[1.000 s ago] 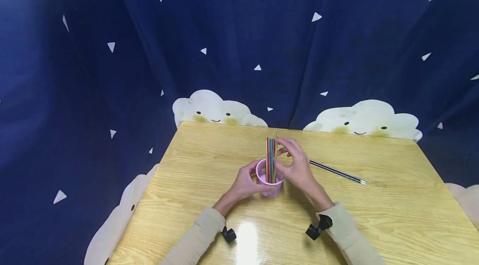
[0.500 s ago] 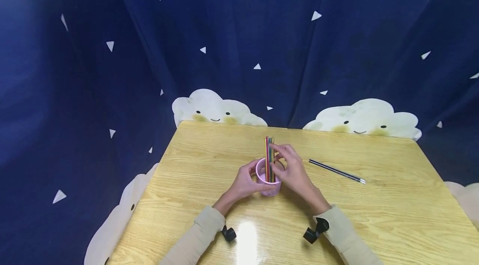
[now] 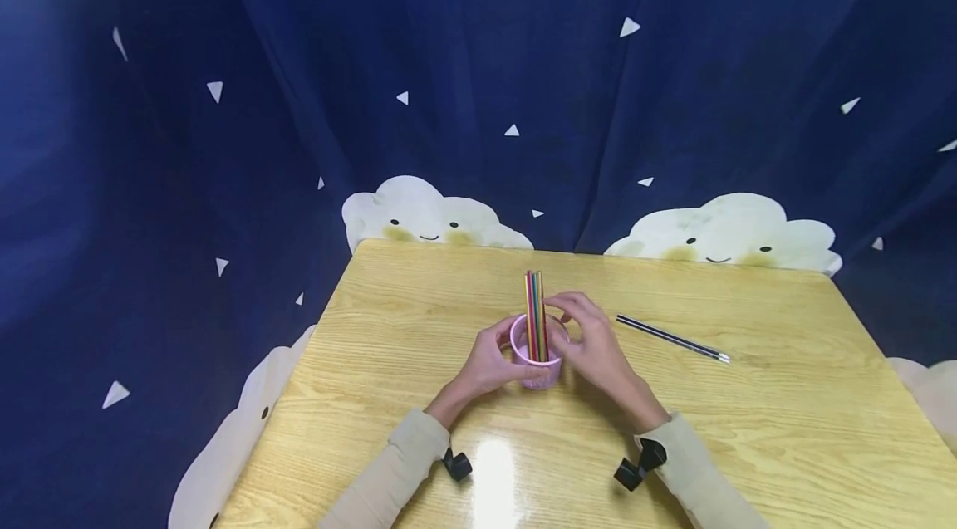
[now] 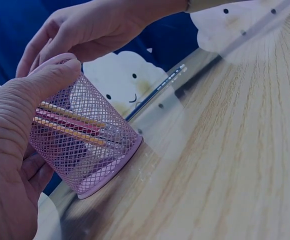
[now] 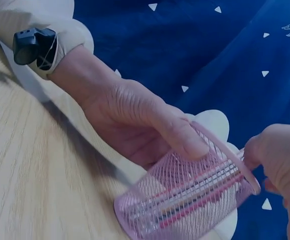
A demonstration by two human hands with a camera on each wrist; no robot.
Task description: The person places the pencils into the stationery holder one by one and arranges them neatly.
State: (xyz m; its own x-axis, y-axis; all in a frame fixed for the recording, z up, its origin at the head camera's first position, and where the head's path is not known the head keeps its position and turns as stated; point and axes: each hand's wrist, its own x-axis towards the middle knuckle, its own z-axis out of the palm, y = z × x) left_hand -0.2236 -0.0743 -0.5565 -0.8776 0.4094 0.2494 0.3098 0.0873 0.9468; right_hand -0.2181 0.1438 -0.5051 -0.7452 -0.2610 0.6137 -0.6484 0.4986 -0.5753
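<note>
A pink mesh pencil cup [image 3: 540, 377] stands on the table, and my left hand [image 3: 488, 363] grips it around its side. The left thumb lies across the near side by the rim in the left wrist view. Several coloured pencils [image 3: 535, 305] stand in the cup [image 4: 92, 145], rising above its rim. My right hand [image 3: 596, 346] is at the cup's right rim, fingers bent and spread beside the pencils. Its thumb tip is over the rim, and the fingertips are close to the bundle; whether they touch it is hard to see.
Two dark pencils [image 3: 673, 338] lie side by side on the wooden table [image 3: 419, 296], right of the cup. Behind the table hangs a dark blue curtain [image 3: 463, 56] with clouds and triangles. A small black camera [image 3: 458, 465] sits on each wrist.
My right fingers have come down along the pencils and now stand just right of them. A yellow pencil that stuck up higher is level with the bundle, which leans slightly left. The left hand stays put.
</note>
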